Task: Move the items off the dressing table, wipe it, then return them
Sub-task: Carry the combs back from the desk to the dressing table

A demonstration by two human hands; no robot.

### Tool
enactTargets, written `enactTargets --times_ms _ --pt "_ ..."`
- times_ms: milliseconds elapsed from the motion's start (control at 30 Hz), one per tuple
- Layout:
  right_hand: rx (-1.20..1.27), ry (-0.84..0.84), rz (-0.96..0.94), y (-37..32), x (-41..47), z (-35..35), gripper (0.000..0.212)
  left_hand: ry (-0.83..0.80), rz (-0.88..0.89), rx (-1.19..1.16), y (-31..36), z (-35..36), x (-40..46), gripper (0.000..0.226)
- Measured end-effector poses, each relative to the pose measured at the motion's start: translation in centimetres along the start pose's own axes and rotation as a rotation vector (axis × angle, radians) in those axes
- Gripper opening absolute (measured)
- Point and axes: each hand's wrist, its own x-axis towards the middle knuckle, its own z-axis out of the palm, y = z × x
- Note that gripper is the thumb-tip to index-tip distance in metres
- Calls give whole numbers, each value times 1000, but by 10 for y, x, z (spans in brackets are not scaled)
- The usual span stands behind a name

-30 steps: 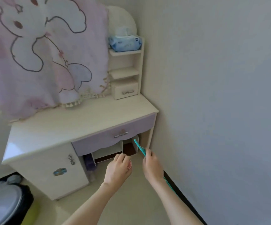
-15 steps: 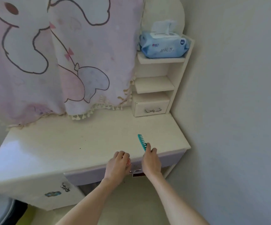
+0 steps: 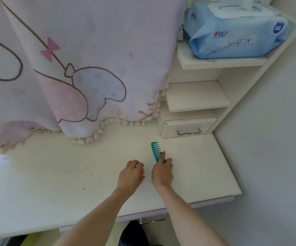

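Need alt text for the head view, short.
Over a cream dressing table, the right hand holds a teal comb and the left hand grips a small reddish item. A blue wipes pack sits on the top shelf.

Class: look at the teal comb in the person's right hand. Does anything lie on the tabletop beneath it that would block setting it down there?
Nothing visible does. The right hand holds the teal comb over bare tabletop; the small drawer sits farther back, and the left hand is beside it, apart.
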Motion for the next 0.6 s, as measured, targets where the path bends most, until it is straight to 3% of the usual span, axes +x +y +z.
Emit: enactTargets --times_ms 367,500,600 --pt "-83 25 111 -17 20 26 62 34 -1 -170 -14 23 34 16" --pt "-24 53 17 -8 25 24 64 47 13 -184 -17 26 33 25" --pt "-46 137 -182 13 27 21 57 56 6 -169 -17 29 30 40"
